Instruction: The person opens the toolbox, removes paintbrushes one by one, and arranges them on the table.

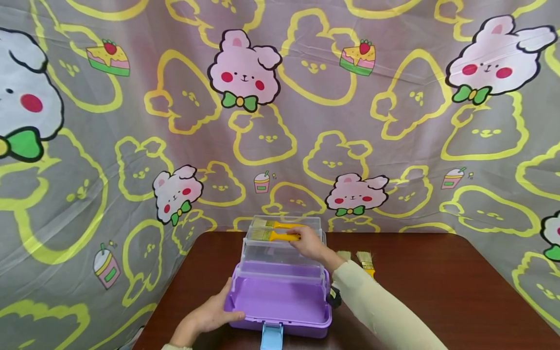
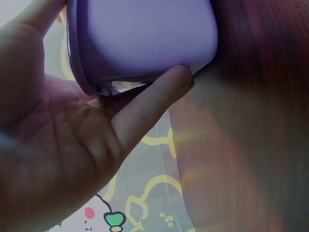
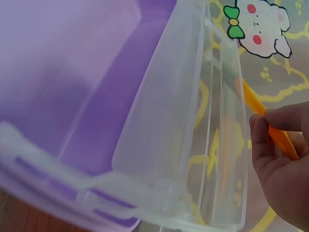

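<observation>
You've got the purple box [image 1: 280, 299] sitting open on the dark reddish surface [image 1: 420, 287], clear trays [image 1: 271, 255] raised at the back. Your left hand [image 1: 212, 311] is clamped on its side, right hand [image 1: 311, 244] pinching a yellow-handled brush [image 1: 280, 236] at the upper tray.

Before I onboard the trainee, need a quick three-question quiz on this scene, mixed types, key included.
1. Which hand pinches a flat, yellow-handled, pale-bristled paintbrush?
2. True or false: the person's left hand touches the rectangular purple plastic box.
3. Where do two loose, pale-bristled paintbrushes lie on the dark reddish-brown table, as the head view shows it?
A) Left of the box
B) Right of the box
C) In front of the box

Key:
1. The right hand.
2. True; it is at the box's left side.
3. B.
</observation>
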`<action>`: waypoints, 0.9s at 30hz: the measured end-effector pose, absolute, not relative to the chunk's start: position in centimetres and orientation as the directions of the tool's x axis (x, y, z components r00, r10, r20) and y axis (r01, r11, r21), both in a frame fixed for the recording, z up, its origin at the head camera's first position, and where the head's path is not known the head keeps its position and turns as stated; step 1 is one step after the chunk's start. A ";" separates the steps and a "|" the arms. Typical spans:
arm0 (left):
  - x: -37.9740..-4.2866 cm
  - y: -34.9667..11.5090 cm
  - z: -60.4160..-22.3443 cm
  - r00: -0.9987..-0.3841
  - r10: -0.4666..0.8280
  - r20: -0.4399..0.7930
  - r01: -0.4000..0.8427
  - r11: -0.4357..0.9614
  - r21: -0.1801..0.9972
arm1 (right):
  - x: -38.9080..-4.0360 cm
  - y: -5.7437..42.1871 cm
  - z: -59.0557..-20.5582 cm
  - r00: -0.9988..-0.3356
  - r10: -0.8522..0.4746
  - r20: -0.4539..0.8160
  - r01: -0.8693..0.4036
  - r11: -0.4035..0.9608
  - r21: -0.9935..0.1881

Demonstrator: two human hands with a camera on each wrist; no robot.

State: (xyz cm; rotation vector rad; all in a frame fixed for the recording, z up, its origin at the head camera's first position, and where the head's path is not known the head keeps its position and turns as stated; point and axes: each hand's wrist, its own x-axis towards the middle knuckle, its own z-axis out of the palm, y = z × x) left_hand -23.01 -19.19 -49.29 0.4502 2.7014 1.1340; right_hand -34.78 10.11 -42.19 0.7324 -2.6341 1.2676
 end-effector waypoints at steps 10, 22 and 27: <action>-23.2 -19.1 -49.5 -0.940 0.339 -0.039 0.215 0.675 0.706 | -34.3 12.2 -42.4 -0.904 -0.322 0.280 -0.419 0.541 -0.730; -23.2 -19.0 -49.2 -0.944 0.321 -0.072 0.177 0.679 0.713 | -33.7 13.5 -41.6 -0.915 -0.295 0.275 -0.395 0.524 -0.754; -23.3 -18.9 -49.0 -0.946 0.320 -0.057 0.188 0.679 0.709 | -33.3 14.6 -41.2 -0.920 -0.313 0.237 -0.374 0.511 -0.774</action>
